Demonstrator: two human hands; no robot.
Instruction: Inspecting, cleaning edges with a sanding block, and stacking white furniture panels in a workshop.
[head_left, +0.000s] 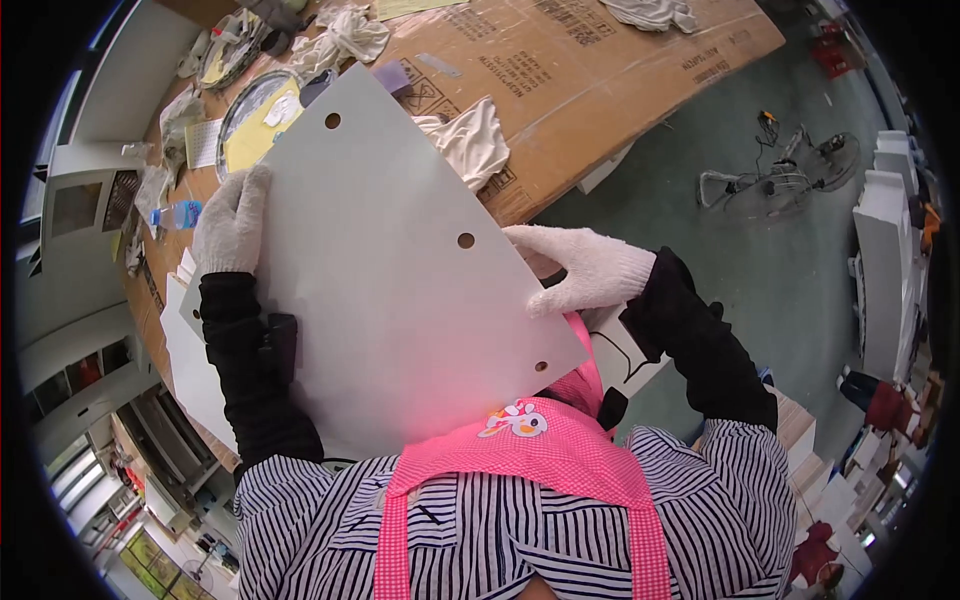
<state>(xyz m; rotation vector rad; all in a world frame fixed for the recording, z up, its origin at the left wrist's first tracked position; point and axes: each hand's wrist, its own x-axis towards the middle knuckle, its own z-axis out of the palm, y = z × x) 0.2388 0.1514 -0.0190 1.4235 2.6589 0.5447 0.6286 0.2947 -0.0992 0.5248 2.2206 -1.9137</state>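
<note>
A large white panel (370,270) with several round holes is tilted in front of my body, its lower edge by my pink apron (540,450). My left hand (232,222), in a white knit glove, grips its left edge with the fingers laid over the face. On the right edge, my right hand (585,268), gloved the same way, holds it between thumb and fingers; some fingertips are hidden behind the panel. More white boards (190,370) show beneath the panel at the left.
Behind the panel is a cardboard-covered table (560,80) with a white cloth (468,145), a purple block (391,77) and a small bottle (177,214). A fan (790,170) stands on the green floor at the right. White panels (885,270) are stacked at the far right.
</note>
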